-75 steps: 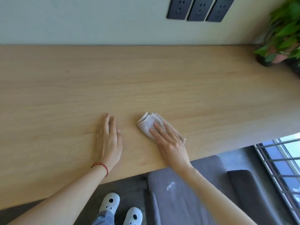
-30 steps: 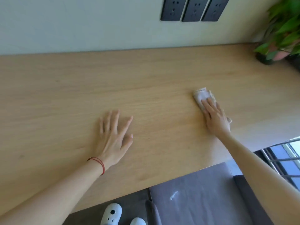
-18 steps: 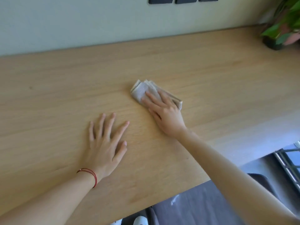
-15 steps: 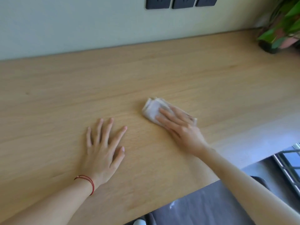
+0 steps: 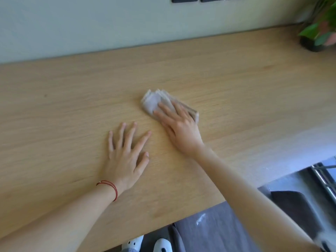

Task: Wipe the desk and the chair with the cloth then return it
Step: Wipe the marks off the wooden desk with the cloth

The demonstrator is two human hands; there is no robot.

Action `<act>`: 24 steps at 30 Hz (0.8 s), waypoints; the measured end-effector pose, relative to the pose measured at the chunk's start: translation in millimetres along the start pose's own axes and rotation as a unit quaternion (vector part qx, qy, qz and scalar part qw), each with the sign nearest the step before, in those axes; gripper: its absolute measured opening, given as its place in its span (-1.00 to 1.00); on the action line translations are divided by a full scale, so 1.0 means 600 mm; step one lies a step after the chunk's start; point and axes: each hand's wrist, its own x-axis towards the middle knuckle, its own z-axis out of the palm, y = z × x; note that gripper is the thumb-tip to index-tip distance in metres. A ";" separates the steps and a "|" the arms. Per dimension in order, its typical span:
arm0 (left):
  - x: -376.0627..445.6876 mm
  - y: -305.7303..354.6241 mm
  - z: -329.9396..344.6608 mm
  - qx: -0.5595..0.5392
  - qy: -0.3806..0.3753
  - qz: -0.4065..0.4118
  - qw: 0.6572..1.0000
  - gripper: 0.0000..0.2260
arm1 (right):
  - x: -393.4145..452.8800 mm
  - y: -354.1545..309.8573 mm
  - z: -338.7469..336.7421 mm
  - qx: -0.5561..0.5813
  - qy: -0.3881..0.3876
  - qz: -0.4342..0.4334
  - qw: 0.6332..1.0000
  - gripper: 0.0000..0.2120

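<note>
Right hand lies flat on the folded cloth, fingers stretched out and pressing down, not curled round it, so it's a palm-down push grip for wiping, not a pinch; thumb side not clear. Cloth sits mid-desk, touching the desk, at about 1 o'clock from the left hand and just beside it. Left hand is spread flat on the bare wood, fingers splayed wide, holding nothing, likely bracing the body while the other arm reaches. Cloth is a thick folded wad, long axis running roughly 10 to 4 o'clock, stacked fold edges showing at the 10 o'clock end, other end poking out past the knuckles at 4 o'clock. Right hand's fingers point toward 10 o'clock along that axis. Slight motion blur on cloth and hand, so probably mid-stroke. Plant sits at the far 2 o'clock corner, well apart. Chair, grey, is under the desk edge at 5 o'clock, with a pale smear on it; judged not wiped yet. Desk step in hand, chair and return of the cloth left.
</note>
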 end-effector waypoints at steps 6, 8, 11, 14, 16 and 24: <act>0.001 -0.004 0.004 -0.007 0.006 0.011 1.000 -0.46 | -0.244 0.143 -0.081 -0.049 -0.006 -0.006 0.999 -0.62; 0.003 -0.007 0.007 -0.010 0.012 0.013 1.000 -0.46 | -0.223 0.235 -0.114 -0.072 0.033 0.102 0.992 -0.62; 0.001 -0.008 0.011 -0.017 0.016 0.015 1.000 -0.46 | -0.167 0.350 -0.162 -0.051 0.097 0.344 0.932 -0.62; 0.002 -0.008 0.010 -0.014 0.010 0.015 1.000 -0.45 | -0.148 0.302 -0.144 -0.035 0.125 0.376 0.917 -0.65; 0.001 -0.006 0.006 -0.018 0.011 0.011 1.000 -0.44 | -0.180 0.201 -0.100 -0.012 0.135 0.300 0.944 -0.65; 0.001 0.000 0.004 -0.017 0.017 0.009 1.000 -0.41 | -0.368 0.132 -0.094 0.011 0.015 0.040 0.999 -0.50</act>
